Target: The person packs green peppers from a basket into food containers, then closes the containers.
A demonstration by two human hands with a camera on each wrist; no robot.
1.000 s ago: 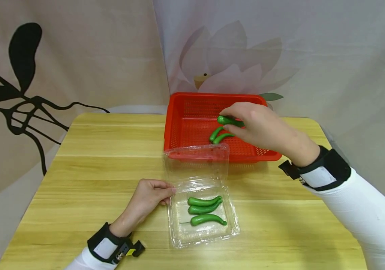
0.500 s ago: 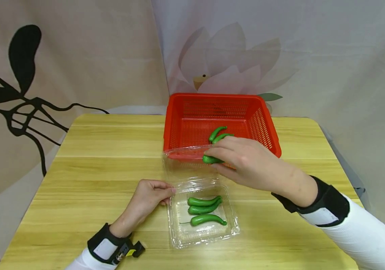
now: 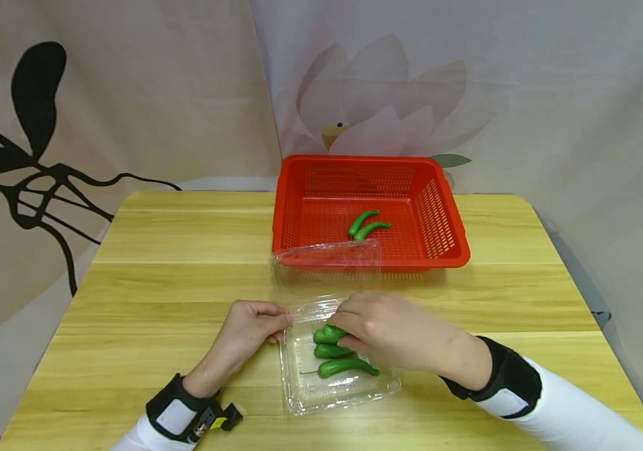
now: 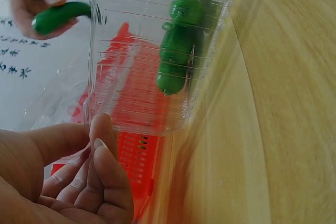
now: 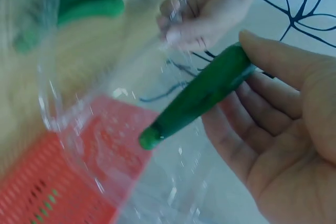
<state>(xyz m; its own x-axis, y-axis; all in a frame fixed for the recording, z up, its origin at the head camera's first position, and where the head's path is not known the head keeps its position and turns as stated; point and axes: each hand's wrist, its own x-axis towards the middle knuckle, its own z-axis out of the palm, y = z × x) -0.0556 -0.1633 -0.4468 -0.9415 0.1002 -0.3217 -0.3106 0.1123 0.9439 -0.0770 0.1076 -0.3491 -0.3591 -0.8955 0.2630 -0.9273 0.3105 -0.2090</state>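
Observation:
My left hand [image 3: 253,329] pinches the left rim of a clear plastic clamshell box [image 3: 321,394], whose lid stands tipped back. Between thumb and fingers of my right hand [image 3: 383,329] is a green chili pepper [image 5: 202,95], held above the back of the box. In the left wrist view that pepper [image 4: 60,18] is outside the box wall, apart from the others. Inside the box lie three green peppers side by side; the front pepper [image 3: 346,367] shows fully, while my right fingers partly cover the others. Two more peppers [image 3: 370,230] lie in the red basket.
Behind the box stands the red perforated basket [image 3: 453,228], its front rim seen through the clear lid [image 3: 327,279]. Both rest on a light wooden table [image 3: 186,269]. A printed cloth [image 3: 186,94] hangs along the table's far side.
My right hand has carried the pepper out of the basket, forward and down to above the box. The left hand keeps its grip on the box rim.

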